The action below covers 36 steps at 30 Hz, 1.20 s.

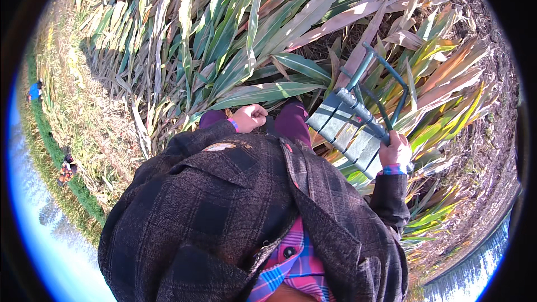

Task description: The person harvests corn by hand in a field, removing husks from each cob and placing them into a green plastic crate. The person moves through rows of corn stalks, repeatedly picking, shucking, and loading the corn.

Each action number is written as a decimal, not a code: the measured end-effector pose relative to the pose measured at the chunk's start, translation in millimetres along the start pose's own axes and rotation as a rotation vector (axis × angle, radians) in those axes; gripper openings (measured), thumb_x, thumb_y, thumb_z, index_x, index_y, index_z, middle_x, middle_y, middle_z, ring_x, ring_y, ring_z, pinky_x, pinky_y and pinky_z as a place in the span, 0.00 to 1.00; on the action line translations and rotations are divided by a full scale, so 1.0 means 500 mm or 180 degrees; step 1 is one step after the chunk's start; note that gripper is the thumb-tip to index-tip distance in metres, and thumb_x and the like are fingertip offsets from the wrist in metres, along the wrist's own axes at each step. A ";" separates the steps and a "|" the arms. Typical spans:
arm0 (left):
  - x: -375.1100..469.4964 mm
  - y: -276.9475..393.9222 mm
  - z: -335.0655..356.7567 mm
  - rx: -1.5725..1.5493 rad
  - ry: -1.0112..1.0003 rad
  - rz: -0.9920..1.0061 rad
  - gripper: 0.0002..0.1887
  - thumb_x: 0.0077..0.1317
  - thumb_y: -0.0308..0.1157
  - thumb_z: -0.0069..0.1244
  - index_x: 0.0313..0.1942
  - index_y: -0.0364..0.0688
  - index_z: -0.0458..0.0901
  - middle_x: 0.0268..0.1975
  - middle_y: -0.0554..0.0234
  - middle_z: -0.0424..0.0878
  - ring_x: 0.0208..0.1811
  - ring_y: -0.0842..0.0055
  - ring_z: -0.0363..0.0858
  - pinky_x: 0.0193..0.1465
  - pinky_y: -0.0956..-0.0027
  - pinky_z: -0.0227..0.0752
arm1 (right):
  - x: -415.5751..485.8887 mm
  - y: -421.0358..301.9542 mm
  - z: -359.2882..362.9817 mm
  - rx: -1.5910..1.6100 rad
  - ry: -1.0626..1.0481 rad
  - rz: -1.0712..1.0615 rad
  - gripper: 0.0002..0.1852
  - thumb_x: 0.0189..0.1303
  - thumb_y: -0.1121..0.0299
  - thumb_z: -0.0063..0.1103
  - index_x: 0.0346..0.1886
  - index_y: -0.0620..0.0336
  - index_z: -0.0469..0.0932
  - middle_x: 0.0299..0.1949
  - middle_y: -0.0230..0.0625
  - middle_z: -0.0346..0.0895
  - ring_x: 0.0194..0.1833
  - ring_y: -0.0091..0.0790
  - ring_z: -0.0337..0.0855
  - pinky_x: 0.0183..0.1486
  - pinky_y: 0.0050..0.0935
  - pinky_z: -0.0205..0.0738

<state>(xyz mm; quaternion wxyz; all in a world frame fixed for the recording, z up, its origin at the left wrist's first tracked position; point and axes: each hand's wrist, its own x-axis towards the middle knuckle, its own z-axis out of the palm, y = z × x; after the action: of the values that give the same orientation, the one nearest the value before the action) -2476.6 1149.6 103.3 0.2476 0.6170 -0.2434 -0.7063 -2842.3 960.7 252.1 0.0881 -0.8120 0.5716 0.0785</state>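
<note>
My right hand [395, 149] is closed around the tubular frame of a folding stool [369, 121] with a pale fabric seat and green-blue metal legs. The stool is tilted, its legs pointing away from me over the leaves. My left hand [250, 118] is near my lap, its fingers curled; no object shows in it. Long corn stalks and leaves [235, 37], green and dry, lie on the ground in front of me.
More yellow and green corn leaves [444, 92] lie at the right. Dry plant litter [105, 134] covers the ground at the left. Farther off at the left are a person in blue [35, 91] and a person in orange and dark clothes [67, 169], beside a green strip.
</note>
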 end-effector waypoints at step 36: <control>-0.292 -0.646 -0.225 -0.2708 0.0232 -0.0275 0.29 0.57 0.26 0.57 0.57 0.37 0.62 0.52 0.60 0.74 0.53 0.74 0.72 0.57 0.66 0.65 | -0.080 -0.913 0.305 -0.0219 -0.2432 -0.2605 0.09 0.41 0.66 0.65 0.27 0.53 0.75 0.18 0.39 0.72 0.26 0.46 0.77 0.28 0.41 0.69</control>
<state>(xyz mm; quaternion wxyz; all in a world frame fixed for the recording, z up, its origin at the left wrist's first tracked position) -2363.9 1485.4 -10.3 0.4586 0.4941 0.1046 -0.7312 -2429.7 1183.9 137.3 0.2856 -0.8839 0.1344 0.3452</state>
